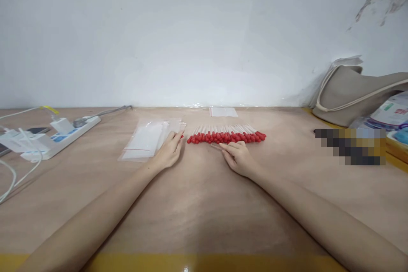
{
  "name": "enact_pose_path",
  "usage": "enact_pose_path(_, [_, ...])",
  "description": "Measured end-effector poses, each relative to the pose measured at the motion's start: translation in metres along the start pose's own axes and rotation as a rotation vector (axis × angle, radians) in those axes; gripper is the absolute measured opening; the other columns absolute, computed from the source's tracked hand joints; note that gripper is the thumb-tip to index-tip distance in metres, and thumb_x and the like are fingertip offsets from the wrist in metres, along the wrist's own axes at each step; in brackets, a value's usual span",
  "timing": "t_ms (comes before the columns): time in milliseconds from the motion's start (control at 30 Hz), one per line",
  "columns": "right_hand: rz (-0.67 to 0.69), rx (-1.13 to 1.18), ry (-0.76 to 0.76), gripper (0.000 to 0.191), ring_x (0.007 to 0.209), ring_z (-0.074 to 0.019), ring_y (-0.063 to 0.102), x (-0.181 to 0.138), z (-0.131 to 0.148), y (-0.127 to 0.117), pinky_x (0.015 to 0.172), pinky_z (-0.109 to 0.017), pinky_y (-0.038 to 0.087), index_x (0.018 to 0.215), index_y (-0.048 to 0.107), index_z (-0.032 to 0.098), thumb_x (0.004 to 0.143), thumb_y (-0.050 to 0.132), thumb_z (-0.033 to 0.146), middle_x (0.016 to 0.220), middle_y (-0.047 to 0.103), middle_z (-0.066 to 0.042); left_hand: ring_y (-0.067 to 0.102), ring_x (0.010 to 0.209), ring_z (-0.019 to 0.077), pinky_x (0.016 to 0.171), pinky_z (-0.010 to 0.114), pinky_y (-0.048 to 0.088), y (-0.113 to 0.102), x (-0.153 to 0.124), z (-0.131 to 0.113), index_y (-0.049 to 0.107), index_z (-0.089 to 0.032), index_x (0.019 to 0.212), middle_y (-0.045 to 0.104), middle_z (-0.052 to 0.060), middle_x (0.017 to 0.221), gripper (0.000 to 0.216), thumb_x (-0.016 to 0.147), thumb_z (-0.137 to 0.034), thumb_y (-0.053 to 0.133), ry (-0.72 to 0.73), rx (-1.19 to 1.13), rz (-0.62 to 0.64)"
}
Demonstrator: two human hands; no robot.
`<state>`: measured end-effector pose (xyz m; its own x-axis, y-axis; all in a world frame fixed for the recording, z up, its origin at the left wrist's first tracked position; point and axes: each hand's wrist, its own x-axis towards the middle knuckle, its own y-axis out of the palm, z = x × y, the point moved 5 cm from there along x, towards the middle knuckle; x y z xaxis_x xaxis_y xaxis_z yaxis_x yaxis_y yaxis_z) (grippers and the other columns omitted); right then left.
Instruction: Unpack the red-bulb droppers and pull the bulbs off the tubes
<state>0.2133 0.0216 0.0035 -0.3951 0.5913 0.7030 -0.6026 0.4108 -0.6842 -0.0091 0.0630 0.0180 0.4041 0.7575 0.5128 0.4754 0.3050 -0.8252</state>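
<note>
Plain pale wall (pixel 191 38) at the back, brownish counter (pixel 178 221) in front, power strip (pixel 91 125) off left, grey bag (pixel 338 89) off right. So the row of red-ended sticks (pixel 226 137) runs side to side on the counter, a bit further out than the hands. Each stick's own long axis points roughly toward the wall, red ends on the near side. Right hand (pixel 237 157) is the closer of the 2, right at the row's near edge (can't tell if it's touching), fingers pinched on a thin piece (pixel 216 146) that pokes out leftward. Left hand (pixel 168 151) is just off the row's left end, beside the clear bags (pixel 140 140), fingers mostly closed. Looks like it's got 1 loose stick (pixel 182 137), but only a bit of red shows.
</note>
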Motion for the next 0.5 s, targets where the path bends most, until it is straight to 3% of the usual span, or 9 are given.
enact_pose_path(133, [-0.033, -0.023, -0.089, 0.019, 0.059, -0.0108, 0.051, 0.005, 0.012, 0.001, 0.075, -0.031, 0.03, 0.086, 0.059, 0.015, 0.083, 0.041, 0.017, 0.07, 0.063, -0.003, 0.054, 0.08, 0.0192, 0.073, 0.033, 0.044, 0.009, 0.0, 0.015, 0.039, -0.015, 0.119, 0.054, 0.007, 0.087, 0.036, 0.084, -0.022, 0.037, -0.101, 0.036, -0.002])
enact_pose_path(233, [0.013, -0.113, -0.211, 0.022, 0.059, -0.0114, 0.049, 0.013, 0.025, 0.008, 0.076, -0.032, 0.03, 0.078, 0.06, 0.015, 0.084, 0.038, 0.014, 0.062, 0.06, -0.002, 0.055, 0.071, 0.019, 0.068, 0.033, 0.045, 0.009, -0.003, 0.018, 0.049, -0.015, 0.101, 0.056, 0.006, 0.081, 0.025, 0.082, -0.03, 0.045, -0.161, 0.037, 0.013])
enact_pose_path(333, [0.064, -0.161, -0.278, 0.023, 0.063, -0.0123, 0.048, 0.021, 0.035, 0.018, 0.077, -0.032, 0.028, 0.077, 0.06, 0.014, 0.084, 0.038, 0.014, 0.065, 0.058, -0.003, 0.056, 0.072, 0.0185, 0.069, 0.032, 0.046, 0.005, -0.006, 0.011, 0.055, -0.016, 0.09, 0.056, 0.006, 0.083, 0.023, 0.079, -0.036, 0.049, -0.131, 0.05, -0.023])
enact_pose_path(500, [0.216, -0.065, -0.164, 0.021, 0.069, -0.0128, 0.046, 0.026, 0.038, 0.032, 0.077, -0.032, 0.027, 0.074, 0.06, 0.014, 0.081, 0.049, 0.031, 0.07, 0.055, -0.004, 0.054, 0.086, 0.0201, 0.08, 0.033, 0.043, -0.001, -0.002, 0.006, 0.058, -0.018, 0.093, 0.055, 0.006, 0.09, 0.025, 0.079, -0.036, 0.049, -0.095, 0.032, -0.121])
